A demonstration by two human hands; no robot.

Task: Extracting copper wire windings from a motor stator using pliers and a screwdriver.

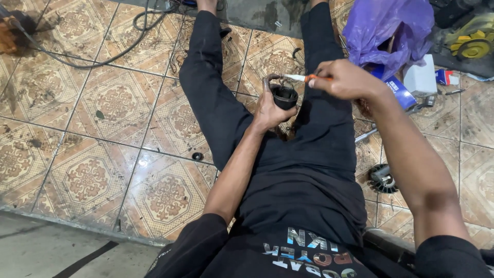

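While the left hand [268,109] grips a dark, greasy ring-shaped part [284,97] above the lap, the right hand [346,80] closes around an orange-handled tool [309,78] just right of it, long axis running left-right, pale tip pointing left over the part's open top.

The person sits on the floor with both legs [267,87] stretched out straight ahead and slightly apart, in black trousers. The left arm [234,170] reaches forward from a black sleeve, forearm bare, over the left thigh. The left hand [270,108] is raised between the thighs, fingers curled closed in a grip, thumb side up. The right arm [417,164] bends at the elbow and angles inward. The right hand [347,80] is closed in a pinching fist, knuckles up, just beside the left hand.
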